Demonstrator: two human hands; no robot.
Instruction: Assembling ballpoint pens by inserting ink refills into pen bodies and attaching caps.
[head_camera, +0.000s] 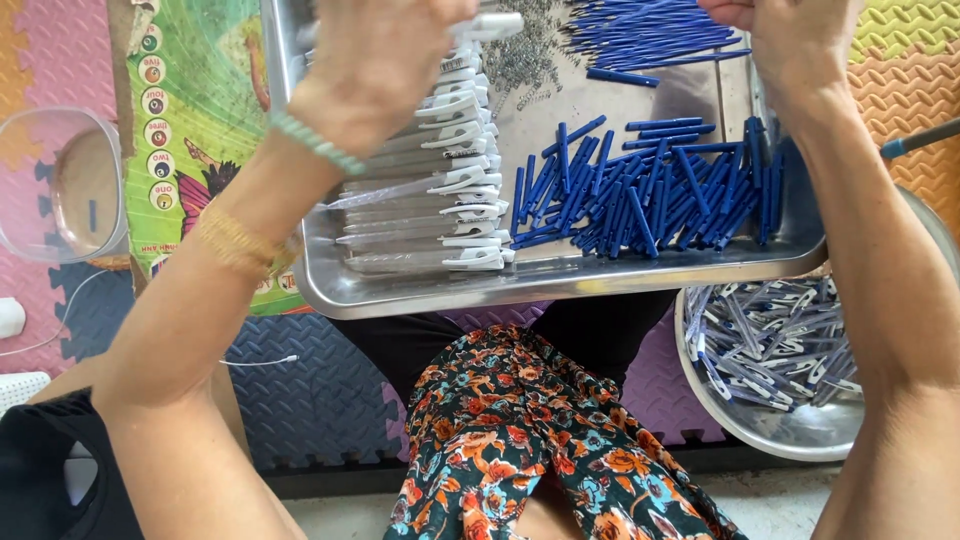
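Note:
A steel tray (560, 285) rests over my lap. It holds a row of clear pen barrels with white clips (440, 195), a heap of blue pen parts (650, 185), more blue refills (650, 35) at the back, and small metal springs (525, 55). My left hand (375, 65) is raised over the tray's left side, closed around a white-clipped pen barrel (487, 25) whose end sticks out to the right. My right hand (795, 40) is raised at the top right; its fingers are cut off by the frame edge, so its contents are hidden.
A round steel bowl (770, 430) of assembled clear and blue pens sits at the lower right. A clear plastic container (60, 185) lies at the left on foam floor mats. A colourful poster (195, 120) lies under the tray. A white cable (260, 362) crosses the mat.

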